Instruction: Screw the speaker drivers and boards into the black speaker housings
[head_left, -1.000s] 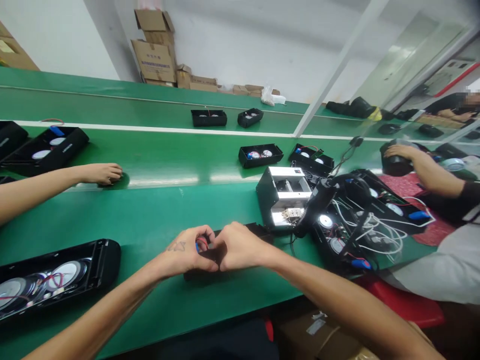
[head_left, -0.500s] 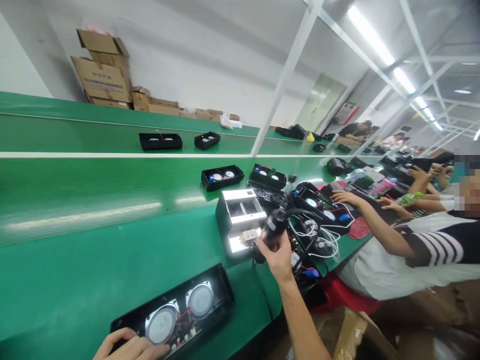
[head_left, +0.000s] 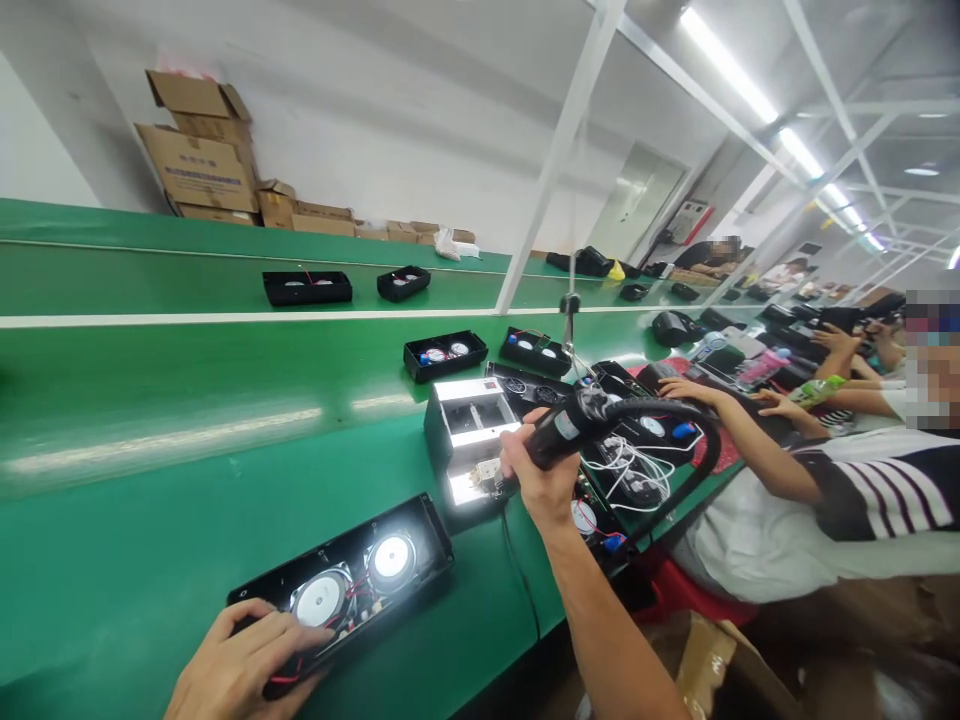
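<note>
Head — wearer's two hands (head_left: 240, 660) (head_left: 546, 485), one tool (head_left: 564, 430)

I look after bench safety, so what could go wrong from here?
The left grip holds the black housing close to its red wires, which might get pinched or tugged. The thick cable of the black tool in the right grip loops near the white cables and could snag them.

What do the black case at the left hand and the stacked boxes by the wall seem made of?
Black case: probably molded plastic, with a faint sheen where light falls; coated wood isn't ruled out. Stacked boxes: matte brown cardboard, judging by open flaps and printing.
</note>
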